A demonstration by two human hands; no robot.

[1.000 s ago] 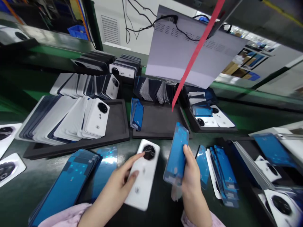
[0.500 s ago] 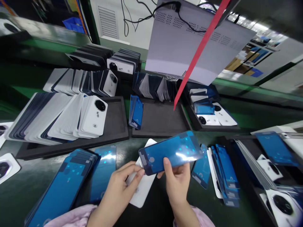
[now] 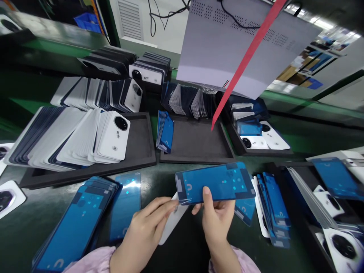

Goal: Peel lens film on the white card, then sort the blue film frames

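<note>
A blue film-covered panel (image 3: 222, 180) is held nearly level above the dark table, its long side running left to right. My right hand (image 3: 217, 216) grips its lower edge, thumb on top and fingers beneath. My left hand (image 3: 148, 222) has its fingertips pinched together at the panel's lower left corner, where a thin clear strip shows. Below the panel a white panel (image 3: 172, 223) lies slanted, partly covered by the blue panel and my left hand. Another blue panel (image 3: 247, 208) lies partly hidden behind my right hand.
Stacks of blue panels (image 3: 74, 223) lie left, with a single blue sheet (image 3: 125, 206) beside them. White panels fill a black tray (image 3: 142, 151). Behind stands another black tray (image 3: 199, 142). A loaded tray (image 3: 305, 227) is at right. A red strap (image 3: 247, 64) hangs ahead.
The blue panel has turned flatter and moved slightly right with my right hand. My left fingers have shifted a little right along its corner. The whole view has shifted slightly.
</note>
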